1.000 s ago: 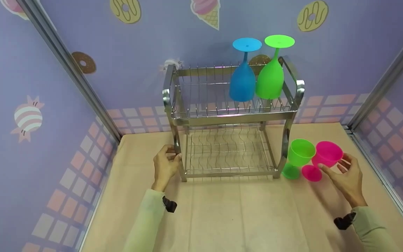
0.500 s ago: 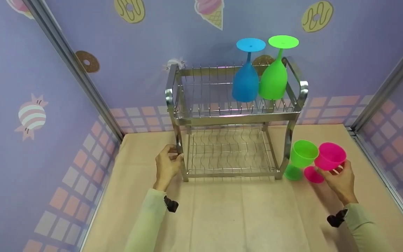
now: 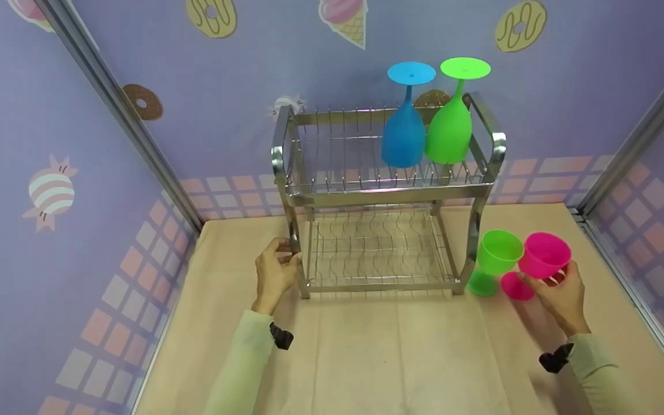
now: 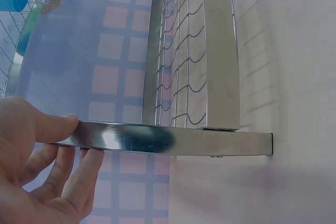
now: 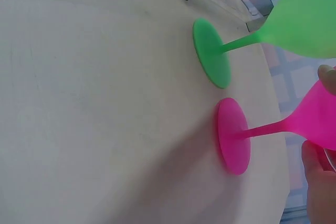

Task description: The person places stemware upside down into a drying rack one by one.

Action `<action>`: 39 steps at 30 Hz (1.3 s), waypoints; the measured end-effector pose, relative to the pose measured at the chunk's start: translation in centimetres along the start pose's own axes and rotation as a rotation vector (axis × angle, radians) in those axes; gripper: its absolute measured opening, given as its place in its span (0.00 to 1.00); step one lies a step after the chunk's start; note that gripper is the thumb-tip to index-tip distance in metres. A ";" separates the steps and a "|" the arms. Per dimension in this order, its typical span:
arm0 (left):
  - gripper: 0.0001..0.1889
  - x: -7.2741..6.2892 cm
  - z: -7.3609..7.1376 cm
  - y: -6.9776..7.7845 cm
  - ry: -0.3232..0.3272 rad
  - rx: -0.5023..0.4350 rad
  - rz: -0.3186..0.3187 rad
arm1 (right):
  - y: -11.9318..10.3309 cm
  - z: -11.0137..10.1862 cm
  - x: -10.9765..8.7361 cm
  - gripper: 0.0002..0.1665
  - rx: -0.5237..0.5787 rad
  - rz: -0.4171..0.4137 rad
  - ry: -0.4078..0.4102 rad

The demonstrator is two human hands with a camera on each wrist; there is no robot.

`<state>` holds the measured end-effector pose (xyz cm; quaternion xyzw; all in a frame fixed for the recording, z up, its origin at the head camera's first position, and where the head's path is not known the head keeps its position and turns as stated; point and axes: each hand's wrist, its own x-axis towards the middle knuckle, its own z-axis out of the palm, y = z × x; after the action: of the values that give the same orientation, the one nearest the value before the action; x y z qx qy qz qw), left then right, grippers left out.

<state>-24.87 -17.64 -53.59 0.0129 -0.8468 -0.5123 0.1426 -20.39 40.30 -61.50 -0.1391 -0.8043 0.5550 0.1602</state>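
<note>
Since the earlier head view, the right hand [image 3: 559, 298] has moved in, gripping an upright pink plastic goblet [image 3: 546, 255] on the beige worktop [image 3: 401, 351]. Left wrist: the left hand [image 4: 44, 182] grips a silver metal rack [image 4: 222, 51] by its post [image 4: 126, 136]. Right wrist: a green plastic goblet [image 5: 299, 22] stands beside.

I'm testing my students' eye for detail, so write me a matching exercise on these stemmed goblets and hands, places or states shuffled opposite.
Column one
1. Matte blue stemmed goblet
2. Upright green stemmed goblet
3. Bright pink stemmed goblet
4. Left hand

Column two
A. Gripping the silver metal two-tier rack's left front post
B. Between rack and pink goblet
C. Upside down on the rack
D. Held by the right hand

Pairs: 1-C, 2-B, 3-D, 4-A
</note>
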 end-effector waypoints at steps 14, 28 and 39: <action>0.14 -0.4 -0.4 -0.3 0.007 -0.021 0.012 | -3.7 -1.8 0.2 0.54 -0.014 -0.113 0.084; 0.18 -1.3 -2.0 1.4 -0.003 -0.045 0.045 | -10.1 -3.4 -1.3 0.49 0.143 -0.375 0.122; 0.18 -2.7 -2.1 5.2 -0.063 -0.136 0.145 | -14.1 -2.3 -3.5 0.55 0.158 -0.611 0.017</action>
<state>-21.12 -16.49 -48.75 -0.0743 -0.8129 -0.5570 0.1531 -16.87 35.97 -47.83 0.1172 -0.7620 0.5407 0.3366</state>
